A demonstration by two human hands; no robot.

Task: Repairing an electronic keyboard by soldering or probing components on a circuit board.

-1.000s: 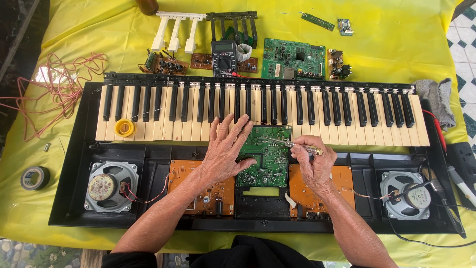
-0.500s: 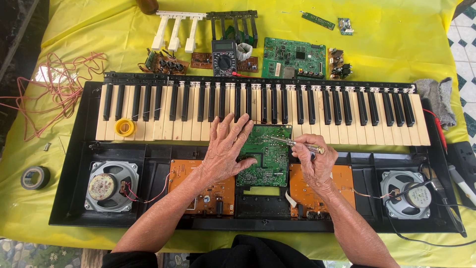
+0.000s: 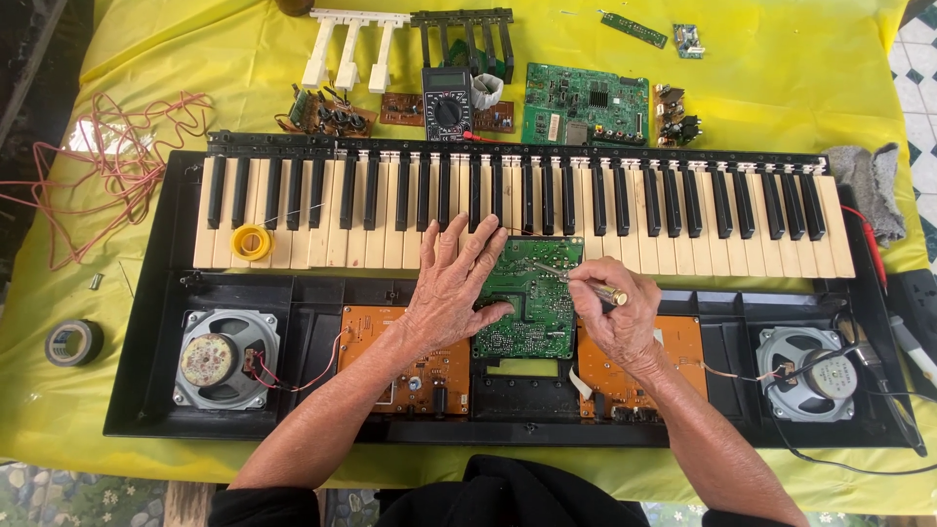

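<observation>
An opened black electronic keyboard (image 3: 156, 293) lies across a yellow cloth. My left hand (image 3: 451, 283) rests flat, fingers spread, on the keys and the left edge of a green circuit board (image 3: 532, 307) in the keyboard's middle. My right hand (image 3: 610, 312) grips a thin metal tool with a brass-coloured handle (image 3: 586, 283), its tip touching the top of the green board. Orange boards (image 3: 429, 366) sit to either side under my wrists.
Two round speakers (image 3: 220, 359) (image 3: 805, 371) sit in the keyboard's ends. A yellow tape roll (image 3: 252, 242) lies on the keys. Behind are a multimeter (image 3: 447, 102), a second green board (image 3: 586, 105), loose key sets (image 3: 351, 44), red wire (image 3: 107, 166), grey tape (image 3: 73, 342) and a grey rag (image 3: 869, 185).
</observation>
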